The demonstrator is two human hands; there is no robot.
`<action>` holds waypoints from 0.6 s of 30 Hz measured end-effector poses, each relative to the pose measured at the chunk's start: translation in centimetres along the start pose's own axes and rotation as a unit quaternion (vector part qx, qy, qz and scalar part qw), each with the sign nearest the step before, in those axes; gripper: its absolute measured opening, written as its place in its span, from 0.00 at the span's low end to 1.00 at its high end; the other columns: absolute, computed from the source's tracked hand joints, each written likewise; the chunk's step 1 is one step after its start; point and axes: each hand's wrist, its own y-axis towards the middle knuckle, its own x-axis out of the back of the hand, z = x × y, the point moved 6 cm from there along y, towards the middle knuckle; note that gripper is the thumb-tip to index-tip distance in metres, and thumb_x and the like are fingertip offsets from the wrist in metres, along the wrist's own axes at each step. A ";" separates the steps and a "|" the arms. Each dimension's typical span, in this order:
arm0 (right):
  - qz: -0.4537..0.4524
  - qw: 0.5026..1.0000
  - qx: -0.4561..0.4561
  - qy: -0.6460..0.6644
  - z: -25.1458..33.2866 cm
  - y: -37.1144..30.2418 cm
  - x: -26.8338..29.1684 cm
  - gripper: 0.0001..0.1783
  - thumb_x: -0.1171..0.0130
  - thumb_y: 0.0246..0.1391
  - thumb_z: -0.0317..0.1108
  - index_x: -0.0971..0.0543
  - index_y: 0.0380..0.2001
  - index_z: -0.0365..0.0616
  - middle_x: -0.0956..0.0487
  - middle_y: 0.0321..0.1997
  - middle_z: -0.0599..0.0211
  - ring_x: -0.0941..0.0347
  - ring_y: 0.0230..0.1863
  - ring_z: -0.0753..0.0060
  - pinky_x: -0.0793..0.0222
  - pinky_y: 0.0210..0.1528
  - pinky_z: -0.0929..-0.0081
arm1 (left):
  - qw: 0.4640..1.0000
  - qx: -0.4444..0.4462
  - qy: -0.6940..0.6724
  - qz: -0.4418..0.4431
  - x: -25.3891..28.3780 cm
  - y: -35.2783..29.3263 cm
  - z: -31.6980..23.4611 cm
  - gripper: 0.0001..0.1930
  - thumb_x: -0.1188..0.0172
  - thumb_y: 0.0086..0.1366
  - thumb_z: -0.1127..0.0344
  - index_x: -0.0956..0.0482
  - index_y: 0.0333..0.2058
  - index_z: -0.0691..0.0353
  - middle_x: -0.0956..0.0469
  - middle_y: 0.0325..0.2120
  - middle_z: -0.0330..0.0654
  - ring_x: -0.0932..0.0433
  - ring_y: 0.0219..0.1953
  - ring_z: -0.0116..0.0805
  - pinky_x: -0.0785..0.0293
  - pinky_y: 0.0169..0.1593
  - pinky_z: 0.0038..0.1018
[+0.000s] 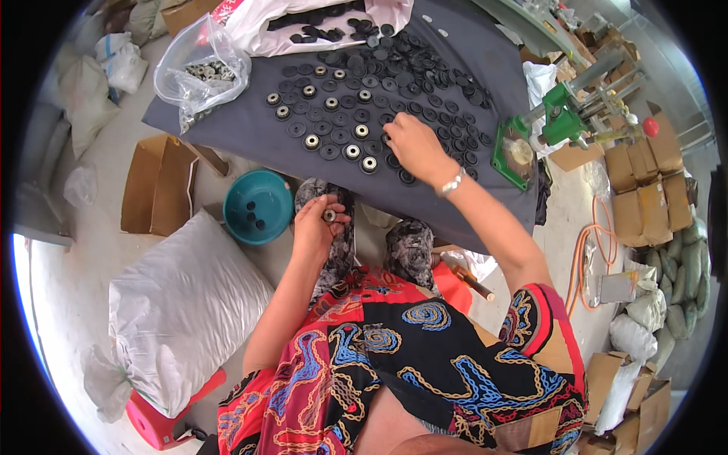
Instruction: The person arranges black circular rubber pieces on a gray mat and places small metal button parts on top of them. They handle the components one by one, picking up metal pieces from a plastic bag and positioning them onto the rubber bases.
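My left hand (312, 227) is closed over my lap, in front of the cloth-covered table. Between its fingers is a small round metal bearing (329, 215). My right hand (417, 149) reaches over the table, its fingertips drawn together down among the black round discs. Whatever those fingers pinch is hidden by the hand. Black discs (328, 152) lie in loose rows on the dark grey cloth (250, 125). Several of them carry a shiny metal bearing in the centre, such as the bearing-topped disc (368, 164) at the near edge. Farther back rises a denser heap of black discs (425, 64).
A clear plastic bag (171, 76) of metal parts sits at the table's left corner, beside a white sack (254, 30) of black parts. At right stands a green hand press (557, 114). A teal basin (246, 186) with black discs and a stuffed white sack (182, 303) are at left.
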 end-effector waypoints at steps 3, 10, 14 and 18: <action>-0.060 0.995 0.070 0.023 5.2 -2.6 1.8 0.09 0.43 0.47 0.29 0.24 0.34 0.41 0.28 0.31 0.62 0.29 0.37 0.58 0.29 0.37 0.64 | 0.999 0.021 -0.028 0.037 -1.4 -1.2 -0.1 0.16 0.54 0.71 0.58 0.27 0.43 0.67 0.22 0.33 0.43 0.21 0.32 0.36 0.25 0.35 0.30; 0.059 0.977 0.150 0.140 11.0 -7.5 -1.1 0.09 0.44 0.47 0.31 0.23 0.32 0.39 0.27 0.34 0.59 0.26 0.40 0.57 0.26 0.39 0.64 | 0.984 0.061 -0.072 0.151 -4.3 -2.6 1.0 0.20 0.57 0.71 0.52 0.25 0.45 0.63 0.21 0.38 0.41 0.23 0.40 0.33 0.27 0.43 0.31; 0.081 0.976 0.132 0.153 10.7 -8.0 -0.7 0.06 0.45 0.47 0.29 0.25 0.29 0.38 0.27 0.35 0.58 0.26 0.39 0.54 0.26 0.38 0.61 | 0.988 0.063 -0.043 0.137 -4.9 -3.4 1.5 0.20 0.57 0.71 0.52 0.25 0.46 0.63 0.21 0.38 0.41 0.22 0.40 0.33 0.27 0.43 0.30; 0.082 0.977 0.111 0.163 9.8 -7.5 -0.7 0.07 0.44 0.45 0.29 0.25 0.30 0.40 0.27 0.34 0.59 0.26 0.38 0.55 0.27 0.35 0.61 | 0.983 0.061 -0.082 0.153 -4.7 -2.7 1.8 0.20 0.56 0.71 0.54 0.28 0.49 0.65 0.21 0.39 0.44 0.22 0.40 0.36 0.25 0.45 0.32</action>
